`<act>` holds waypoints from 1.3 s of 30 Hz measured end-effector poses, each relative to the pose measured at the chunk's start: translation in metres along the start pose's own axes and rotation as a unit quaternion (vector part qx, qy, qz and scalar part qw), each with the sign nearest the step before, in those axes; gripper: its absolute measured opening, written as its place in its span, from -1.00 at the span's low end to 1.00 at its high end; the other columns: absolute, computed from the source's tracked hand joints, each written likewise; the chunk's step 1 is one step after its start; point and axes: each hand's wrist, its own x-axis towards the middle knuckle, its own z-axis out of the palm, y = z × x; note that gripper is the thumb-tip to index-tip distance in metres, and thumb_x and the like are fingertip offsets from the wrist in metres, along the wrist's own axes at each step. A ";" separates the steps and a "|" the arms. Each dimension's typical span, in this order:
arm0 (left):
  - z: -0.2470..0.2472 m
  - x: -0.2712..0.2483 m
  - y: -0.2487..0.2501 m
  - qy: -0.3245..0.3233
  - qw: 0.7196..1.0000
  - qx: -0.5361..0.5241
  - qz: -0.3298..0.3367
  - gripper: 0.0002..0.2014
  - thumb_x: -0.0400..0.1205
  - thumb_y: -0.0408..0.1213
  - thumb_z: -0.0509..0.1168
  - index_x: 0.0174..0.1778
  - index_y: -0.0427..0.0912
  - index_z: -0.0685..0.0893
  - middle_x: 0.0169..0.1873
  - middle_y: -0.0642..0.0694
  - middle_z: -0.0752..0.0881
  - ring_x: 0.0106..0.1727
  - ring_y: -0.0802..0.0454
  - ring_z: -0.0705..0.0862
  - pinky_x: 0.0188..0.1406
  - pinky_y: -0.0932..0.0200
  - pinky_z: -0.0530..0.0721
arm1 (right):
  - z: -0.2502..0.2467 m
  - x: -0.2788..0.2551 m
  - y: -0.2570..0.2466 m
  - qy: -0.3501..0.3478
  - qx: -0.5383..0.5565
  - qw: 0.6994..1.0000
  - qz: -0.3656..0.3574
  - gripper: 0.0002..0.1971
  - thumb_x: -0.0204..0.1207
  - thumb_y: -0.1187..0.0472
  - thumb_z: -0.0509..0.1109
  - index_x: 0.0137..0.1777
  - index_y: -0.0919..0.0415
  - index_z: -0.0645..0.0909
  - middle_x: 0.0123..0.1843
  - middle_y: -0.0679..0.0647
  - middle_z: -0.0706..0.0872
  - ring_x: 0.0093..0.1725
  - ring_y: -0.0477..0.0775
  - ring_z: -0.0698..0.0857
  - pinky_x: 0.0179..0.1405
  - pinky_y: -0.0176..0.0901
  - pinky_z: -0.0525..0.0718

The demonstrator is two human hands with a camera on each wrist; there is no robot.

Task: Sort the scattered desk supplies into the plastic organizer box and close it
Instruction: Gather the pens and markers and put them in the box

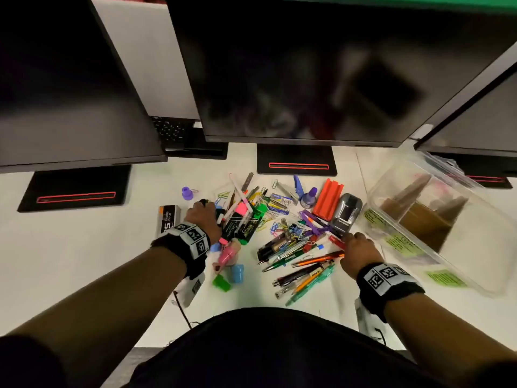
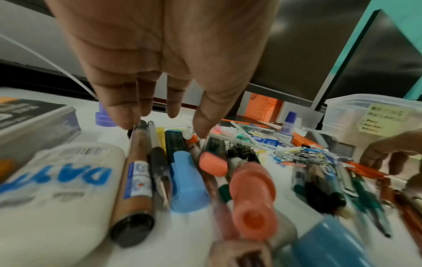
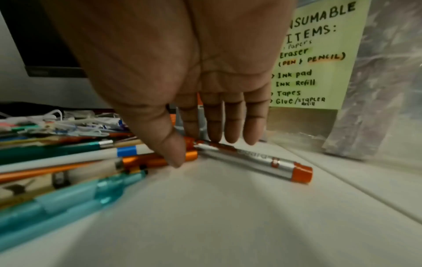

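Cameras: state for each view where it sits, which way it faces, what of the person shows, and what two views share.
Head: worn on the head, facing forward and down at the desk pile; both forearms, left hand and right hand show.
Left wrist: looks along the left hand's fingers at markers and pens.
Right wrist: looks along the right hand at a red-capped marker.
Shared: the organizer box with its green labels shows in all three.

A white desk surface [image 1: 84,247] lies under both hands; beyond them stand three dark, switched-off black monitors [image 1: 293,74] on red-striped black bases [image 1: 297,161].
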 end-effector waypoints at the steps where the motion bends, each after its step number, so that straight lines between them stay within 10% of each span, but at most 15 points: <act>1: -0.001 0.002 0.003 -0.010 1.000 0.004 -0.014 -0.45 0.52 -0.19 0.36 0.40 -0.22 0.37 0.32 -0.30 0.46 0.31 -0.25 0.54 0.23 -0.01 0.56 | 0.000 0.001 0.000 -0.003 0.001 1.000 0.000 -0.52 0.48 0.30 0.21 0.43 0.18 0.37 0.25 0.24 0.55 0.25 0.30 0.58 0.23 0.06 0.60; 31: 0.026 0.015 0.014 0.025 0.990 -0.122 -0.070 -0.57 0.62 -0.16 0.27 0.32 -0.26 0.33 0.11 -0.37 0.65 0.12 -0.34 0.66 0.01 -0.11 0.61 | -0.016 0.007 0.012 -0.075 0.040 0.995 -0.060 -0.67 0.65 0.06 0.12 0.24 0.25 0.51 0.25 0.28 0.67 0.22 0.26 0.64 0.14 -0.07 0.55; 39: 0.021 0.018 0.013 -0.016 0.988 -0.131 -0.085 -0.58 0.56 -0.27 0.33 0.26 -0.28 0.34 0.14 -0.33 0.64 0.15 -0.31 0.66 0.04 -0.08 0.62 | -0.017 0.001 0.028 0.000 0.143 0.986 -0.090 -0.79 0.52 0.40 0.22 -0.02 0.26 0.69 0.14 0.28 0.69 0.14 0.26 0.65 0.08 -0.16 0.51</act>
